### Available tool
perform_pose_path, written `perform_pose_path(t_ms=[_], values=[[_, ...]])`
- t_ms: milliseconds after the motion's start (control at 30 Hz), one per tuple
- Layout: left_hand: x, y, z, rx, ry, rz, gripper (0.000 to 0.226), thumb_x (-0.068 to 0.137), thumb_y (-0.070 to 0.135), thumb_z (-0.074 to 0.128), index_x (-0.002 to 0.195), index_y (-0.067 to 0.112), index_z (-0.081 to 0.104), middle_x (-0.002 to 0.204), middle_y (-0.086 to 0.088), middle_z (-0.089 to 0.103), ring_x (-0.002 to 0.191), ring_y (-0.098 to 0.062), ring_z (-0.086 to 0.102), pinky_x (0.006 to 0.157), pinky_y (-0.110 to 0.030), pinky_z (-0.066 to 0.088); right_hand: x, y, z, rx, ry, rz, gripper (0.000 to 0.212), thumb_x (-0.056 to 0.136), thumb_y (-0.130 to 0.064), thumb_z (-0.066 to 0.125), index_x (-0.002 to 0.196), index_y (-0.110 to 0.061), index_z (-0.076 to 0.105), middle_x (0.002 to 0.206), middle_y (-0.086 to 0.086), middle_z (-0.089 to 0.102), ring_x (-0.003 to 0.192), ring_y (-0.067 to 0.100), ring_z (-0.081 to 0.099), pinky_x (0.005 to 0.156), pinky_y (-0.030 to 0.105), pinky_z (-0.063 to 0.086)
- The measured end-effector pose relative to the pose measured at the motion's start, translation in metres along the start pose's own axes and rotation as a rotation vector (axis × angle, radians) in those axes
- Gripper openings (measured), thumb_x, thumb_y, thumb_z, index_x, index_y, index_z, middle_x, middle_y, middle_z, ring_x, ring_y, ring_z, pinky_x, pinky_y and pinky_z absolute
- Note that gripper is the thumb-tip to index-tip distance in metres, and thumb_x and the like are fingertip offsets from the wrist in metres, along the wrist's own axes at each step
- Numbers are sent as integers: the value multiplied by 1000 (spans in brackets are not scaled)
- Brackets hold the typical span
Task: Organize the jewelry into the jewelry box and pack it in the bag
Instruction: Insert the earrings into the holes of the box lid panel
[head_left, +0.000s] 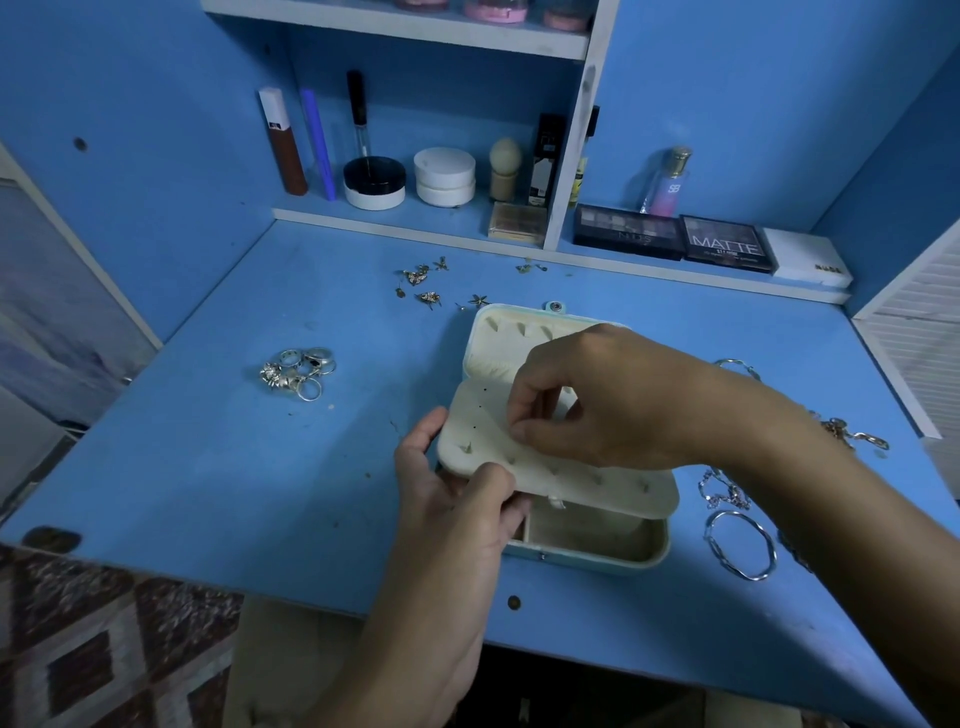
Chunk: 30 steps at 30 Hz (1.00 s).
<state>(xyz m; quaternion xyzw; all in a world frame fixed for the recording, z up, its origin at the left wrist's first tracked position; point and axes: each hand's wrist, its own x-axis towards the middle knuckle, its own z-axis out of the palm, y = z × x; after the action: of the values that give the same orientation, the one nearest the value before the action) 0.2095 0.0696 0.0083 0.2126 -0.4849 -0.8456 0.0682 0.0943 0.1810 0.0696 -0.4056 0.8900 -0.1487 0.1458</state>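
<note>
An open cream-lined jewelry box lies on the blue desk. Its cream earring panel is lifted above the lower compartment. My left hand grips the panel's left corner, thumb on top. My right hand hovers over the panel with fingertips pinched together at its surface; what they pinch is too small to tell. Several rings lie in a pile to the left. Small gold earrings are scattered behind the box. Bangles and chains lie to the right.
Cosmetics stand on the low shelf behind: jars, tubes, eyeshadow palettes, a perfume bottle. A patterned floor shows below the desk's front edge. No bag is in view.
</note>
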Motion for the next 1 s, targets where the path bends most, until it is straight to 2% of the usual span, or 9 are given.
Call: perform_pose_path(t_ms=[133,300,467,533,600,700,833,933,1000], values=[[0,-1,0,5,1,8,50,95,-9,43,119,34,47,90,13,75,98,-11,72,77,-22,59,1,-1,0,-27,6,-4,11,89,-31,62,89,-30,73,88,-19,68,87,5,59,86,31,50],[0,-1,-1,9,-11,12,51,95,-10,44,120,34,47,89,15,75,100,-11,71,81,-24,59,1,2,2,12,21,-8,10,88,-31,64,88,-31,73,86,-20,68,85,2,60,83,30,52],[0,1,0,-12,-27,5,51,95,-8,46,126,32,46,94,14,75,104,-11,70,88,-29,57,-6,10,4,130,97,-33,5,89,-30,68,92,-32,72,84,-20,69,86,0,63,75,13,48],[0,3,1,-35,-37,7,52,94,-7,52,129,30,44,98,11,76,105,-13,70,91,-30,56,-14,12,2,199,144,-38,4,90,-28,68,93,-30,71,85,-18,70,88,2,65,78,17,51],[0,6,3,-58,-56,16,57,83,4,64,129,30,42,105,6,76,107,-15,70,97,-35,54,-24,12,-4,260,177,-39,4,92,-28,66,91,-28,70,88,-17,71,92,5,66,81,26,54],[3,13,9,-82,-79,33,59,75,19,64,129,30,42,116,-5,73,112,-20,68,104,-42,48,-41,15,-15,356,236,-30,12,92,-33,62,89,-25,71,93,-14,72,94,8,68,83,30,55],[13,24,18,-98,-88,51,58,83,9,67,133,22,42,114,-11,73,108,-21,70,99,-39,50,-53,19,-23,439,356,-3,21,87,-41,62,90,-23,73,93,-9,75,88,9,70,81,25,54],[22,30,22,-52,-98,59,42,96,6,55,134,22,44,112,-9,73,106,-17,70,96,-34,51,-50,26,-20,461,436,34,22,85,-45,62,91,-27,73,94,-11,74,82,18,71,78,36,56],[29,32,21,9,-99,60,44,96,9,54,136,23,42,118,-7,71,109,-15,69,99,-35,51,-45,33,-17,469,483,61,13,89,-40,64,93,-30,72,96,-13,73,78,28,69,76,43,55]])
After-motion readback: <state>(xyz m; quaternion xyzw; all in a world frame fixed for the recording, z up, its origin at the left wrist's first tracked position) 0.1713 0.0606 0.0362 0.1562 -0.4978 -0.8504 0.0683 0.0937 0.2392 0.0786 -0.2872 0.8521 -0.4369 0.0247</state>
